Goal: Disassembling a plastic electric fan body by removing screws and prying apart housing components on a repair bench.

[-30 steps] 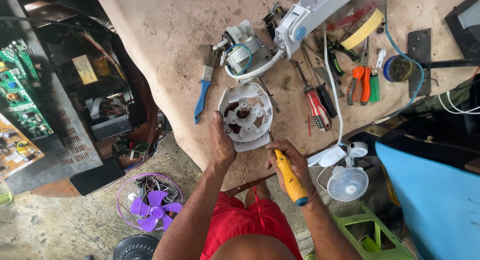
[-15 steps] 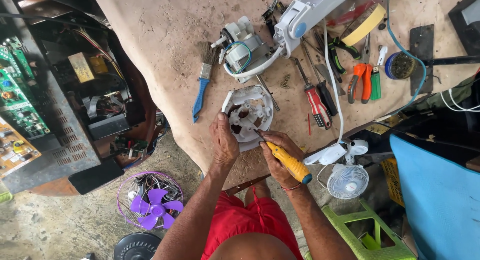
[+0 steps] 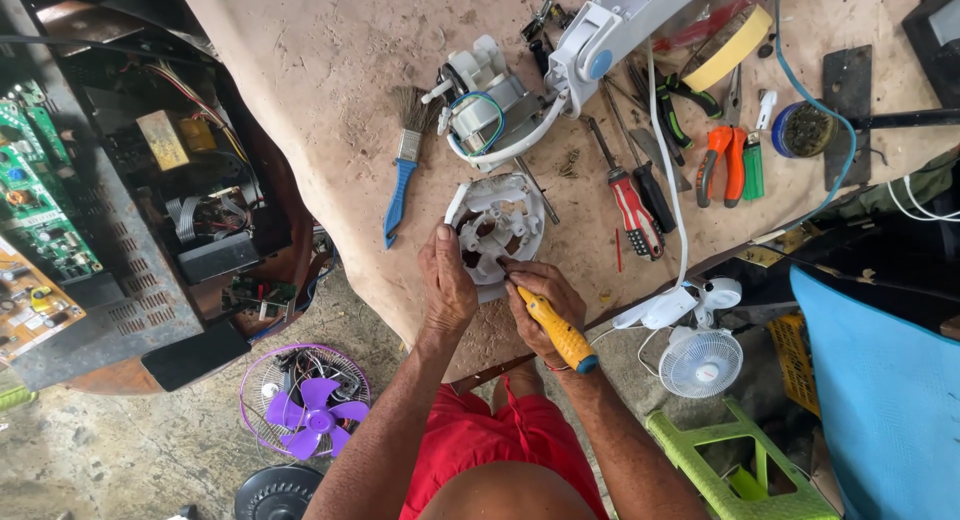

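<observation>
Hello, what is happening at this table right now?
A person in red shorts works at a worn table. The left hand rests on a round white plastic housing and steadies it at the table's edge. The right hand grips a yellow-handled screwdriver, with its tip at the housing's near rim. Beyond the housing lie a small electric motor, a blue-handled paintbrush and a red-handled screwdriver. A purple fan sits on the floor.

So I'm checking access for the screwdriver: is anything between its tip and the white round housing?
Nothing visible. The right hand holds the yellow screwdriver with its tip already at the white round housing, while the left hand steadies the housing's near edge.
</observation>
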